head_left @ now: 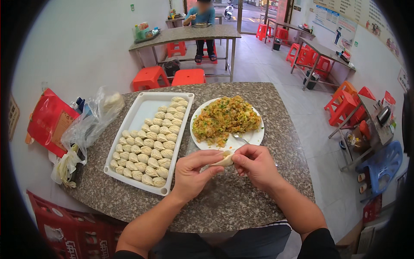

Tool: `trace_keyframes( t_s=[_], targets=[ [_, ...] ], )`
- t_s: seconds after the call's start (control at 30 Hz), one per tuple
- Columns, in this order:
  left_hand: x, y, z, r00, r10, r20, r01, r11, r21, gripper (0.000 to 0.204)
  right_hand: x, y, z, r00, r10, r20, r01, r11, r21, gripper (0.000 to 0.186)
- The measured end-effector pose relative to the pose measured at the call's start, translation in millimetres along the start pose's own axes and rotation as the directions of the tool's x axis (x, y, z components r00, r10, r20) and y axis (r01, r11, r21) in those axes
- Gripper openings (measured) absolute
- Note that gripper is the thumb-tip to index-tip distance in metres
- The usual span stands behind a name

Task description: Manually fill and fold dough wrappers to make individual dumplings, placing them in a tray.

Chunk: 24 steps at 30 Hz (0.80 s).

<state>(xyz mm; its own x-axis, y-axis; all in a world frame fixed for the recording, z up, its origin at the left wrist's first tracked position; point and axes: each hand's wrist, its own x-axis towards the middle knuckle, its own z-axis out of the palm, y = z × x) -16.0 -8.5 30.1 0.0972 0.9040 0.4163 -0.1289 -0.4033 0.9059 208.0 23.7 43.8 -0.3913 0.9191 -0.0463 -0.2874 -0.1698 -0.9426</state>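
Observation:
Between my two hands, close to the near rim of a plate, is a half-folded dumpling [224,160] in a pale wrapper. My left hand [195,172] pinches its left side between thumb and fingers. At its right end my right hand [257,167] grips the wrapper's edge with thumb and forefinger. The white plate [258,137] holds a heap of chopped filling [227,115] in yellow, green and orange. A metal spoon [240,138] rests in it, its handle partly hidden by my right hand. On the left, a white tray [137,115] carries rows of pleated dumplings [148,146].
The speckled stone table [215,211] has a curved near edge. Left of the tray lie a clear plastic bag [92,125] and a red bag [51,121]. Red crates [73,228] stand below left. Beyond are red stools [189,77] and a seated person [201,17] at another table.

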Motion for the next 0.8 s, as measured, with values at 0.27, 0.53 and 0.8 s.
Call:
trace_keyframes(
  t_s=[0.27, 0.53, 0.8],
  targets=[
    [3.1, 4.8, 1.7, 1.000, -0.029, -0.006, 0.029, 0.990, 0.137, 0.028, -4.0, -5.8, 11.6, 0.945, -0.328, 0.015, 0.299, 0.842, -0.449, 0.015],
    [4.3, 6.3, -0.9, 1.000, 0.001, 0.026, -0.006, 0.984, 0.176, 0.028, -6.7, -10.1, 3.0, 0.934, -0.358, 0.022, 0.315, 0.791, -0.525, 0.015],
    [4.7, 13.3, -5.2, 0.987, 0.071, 0.147, -0.110, 0.955, 0.275, 0.029, -4.9, -17.2, 2.3, 0.998, -0.050, 0.029, 0.057, 0.937, -0.345, 0.013]
  ],
)
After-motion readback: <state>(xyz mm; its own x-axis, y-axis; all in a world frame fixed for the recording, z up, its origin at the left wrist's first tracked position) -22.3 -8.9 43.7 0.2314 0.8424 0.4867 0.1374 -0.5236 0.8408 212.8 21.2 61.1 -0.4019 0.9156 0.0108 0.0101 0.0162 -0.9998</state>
